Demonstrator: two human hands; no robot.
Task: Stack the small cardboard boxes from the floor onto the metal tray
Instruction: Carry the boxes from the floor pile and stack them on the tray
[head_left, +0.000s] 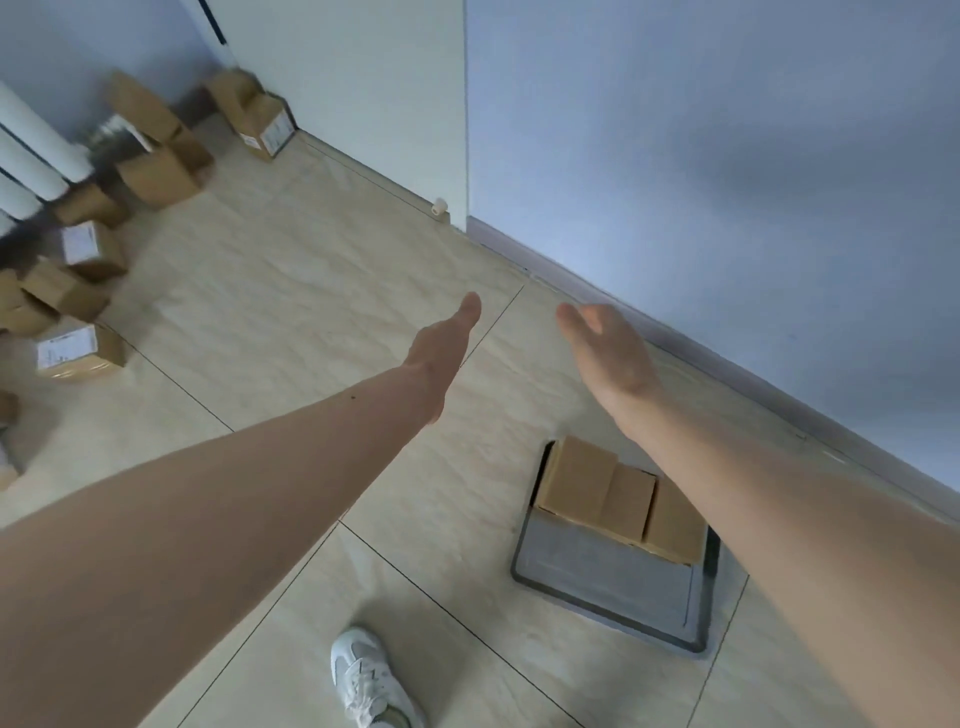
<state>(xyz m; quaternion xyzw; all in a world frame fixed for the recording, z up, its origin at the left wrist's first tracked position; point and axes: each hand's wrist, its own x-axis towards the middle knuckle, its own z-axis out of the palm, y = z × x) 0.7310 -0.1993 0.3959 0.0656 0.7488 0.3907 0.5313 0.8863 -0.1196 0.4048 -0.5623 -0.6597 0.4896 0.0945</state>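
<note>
Standing beside metal tray (597, 566) on tiled floor (291, 291), white shoe (366, 675) nearest, left of tray. Three cardboard boxes on tray (621, 491), packed along far edge, touching. Above/beyond tray: left hand (441, 348) & right hand (605, 345) outstretched, fingers straight, holding nothing. Loose boxes (83, 343) far left of tray, scattered towards corner by white pipes (36, 156).

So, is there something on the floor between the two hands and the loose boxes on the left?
Nothing visible is in the way. Both the left hand and the right hand are open and hold nothing, and only bare floor tiles lie between them and the scattered cardboard boxes. The metal tray lies nearer the person, to the right.
</note>
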